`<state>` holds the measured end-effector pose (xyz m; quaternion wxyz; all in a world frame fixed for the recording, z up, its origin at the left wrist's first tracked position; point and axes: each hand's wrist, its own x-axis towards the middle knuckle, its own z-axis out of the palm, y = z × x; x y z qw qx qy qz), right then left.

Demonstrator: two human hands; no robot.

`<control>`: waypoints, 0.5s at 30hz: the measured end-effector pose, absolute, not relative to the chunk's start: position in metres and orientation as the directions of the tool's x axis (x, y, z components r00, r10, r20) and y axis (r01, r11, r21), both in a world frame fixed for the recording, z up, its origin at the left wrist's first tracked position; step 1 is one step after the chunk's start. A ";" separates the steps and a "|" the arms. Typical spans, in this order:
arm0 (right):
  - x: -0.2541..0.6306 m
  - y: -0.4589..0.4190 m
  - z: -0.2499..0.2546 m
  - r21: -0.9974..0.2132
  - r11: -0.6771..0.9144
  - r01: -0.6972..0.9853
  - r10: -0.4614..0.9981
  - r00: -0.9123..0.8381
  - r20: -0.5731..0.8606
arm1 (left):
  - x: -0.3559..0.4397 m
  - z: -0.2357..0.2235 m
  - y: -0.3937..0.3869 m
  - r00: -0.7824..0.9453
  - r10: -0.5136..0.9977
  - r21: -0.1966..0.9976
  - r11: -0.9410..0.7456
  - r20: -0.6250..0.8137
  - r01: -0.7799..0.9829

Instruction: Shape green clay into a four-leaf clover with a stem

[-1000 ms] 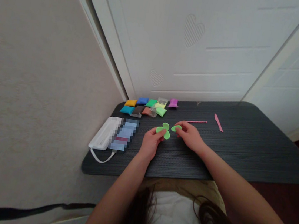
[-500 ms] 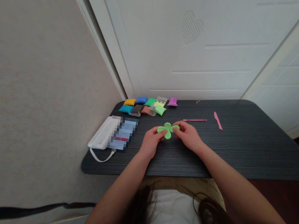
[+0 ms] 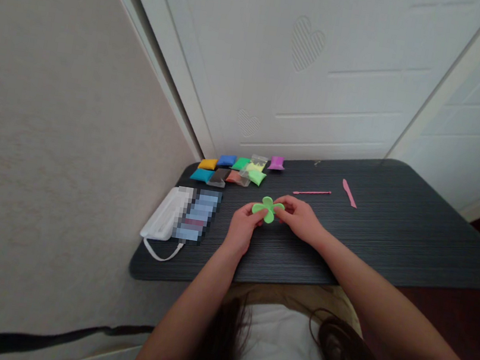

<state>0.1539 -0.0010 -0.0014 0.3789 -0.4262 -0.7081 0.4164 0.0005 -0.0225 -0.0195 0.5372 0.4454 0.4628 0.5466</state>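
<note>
Between my two hands is a light green clay flower (image 3: 268,215) with rounded petals, held just over the dark table. My left hand (image 3: 243,224) pinches it from the left, the thumb lying across its middle. At the right side, my right hand (image 3: 300,216) has its thumb and fingers closed on the right petal. Beyond my hands lies a pink thin stick tool (image 3: 312,193), and farther right a pink plastic knife (image 3: 348,193). A light green clay packet (image 3: 256,177) rests behind my left hand.
The dark table (image 3: 384,238) meets a white panelled door (image 3: 357,59). Several coloured clay packets, among them a purple one (image 3: 277,162) and a teal one (image 3: 202,175), lie at its back left. A white case (image 3: 167,214) and a blurred-out phone (image 3: 198,216) with a white cable (image 3: 160,259) sit left.
My right hand has moved slightly left, bringing the right petal in against the flower's middle. My left hand keeps its pinch in nearly the same place.
</note>
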 end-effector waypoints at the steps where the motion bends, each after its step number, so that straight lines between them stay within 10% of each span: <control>1: 0.154 -0.001 -0.002 -0.918 0.286 0.274 0.916 -0.358 0.179 | 0.000 -0.019 -0.022 -0.027 1.000 0.984 0.008 -0.013 -0.178; 15: 0.159 0.000 0.008 -0.996 0.078 -0.045 0.834 -0.544 0.090 | 0.004 -0.008 -0.026 -0.021 0.995 0.933 0.085 -0.099 -0.349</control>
